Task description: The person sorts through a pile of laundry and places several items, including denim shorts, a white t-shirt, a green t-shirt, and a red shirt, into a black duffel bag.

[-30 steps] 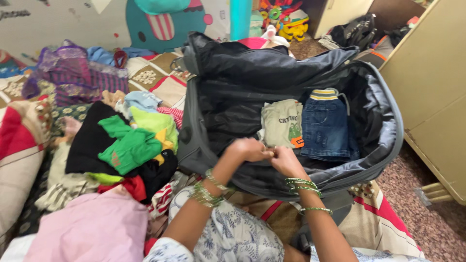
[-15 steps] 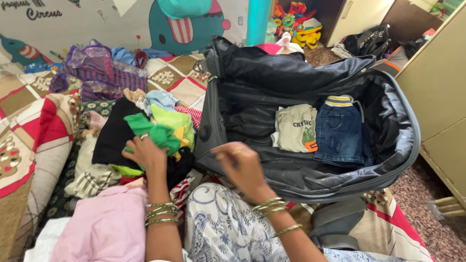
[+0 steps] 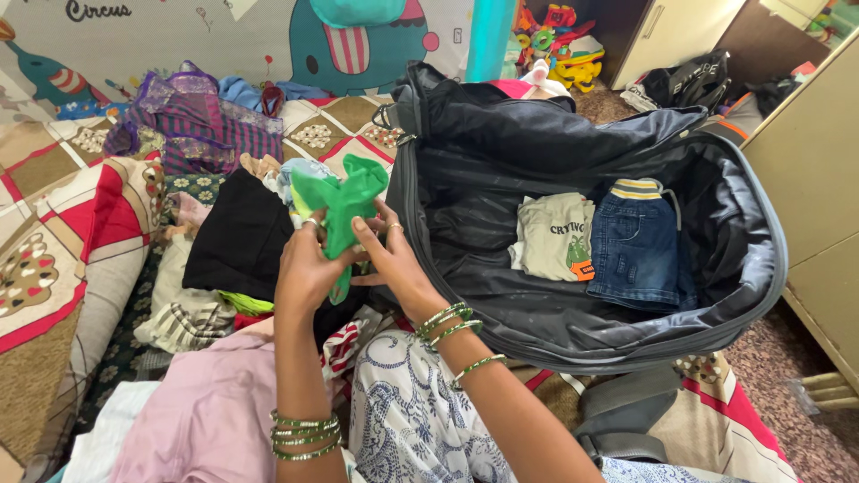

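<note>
Grip of left hand point(image 3: 309, 264) and right hand point(image 3: 389, 259) closed on a green garment point(image 3: 344, 206) beside the open suitcase point(image 3: 573, 331).

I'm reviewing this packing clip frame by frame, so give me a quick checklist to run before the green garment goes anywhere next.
1. Green garment held by both hands: ok, left hand and right hand both grip it.
2. Garment folded flat: not ok, it hangs bunched.
3. Suitcase open: ok, lid is back.
4. Free space inside: ok, bare lining left of the beige T-shirt.
5. Items already packed lie flat: ok, T-shirt and denim shorts sit side by side.
6. Garment clear of the clothes pile: cannot tell, its lower end is hidden behind the hands.
</note>
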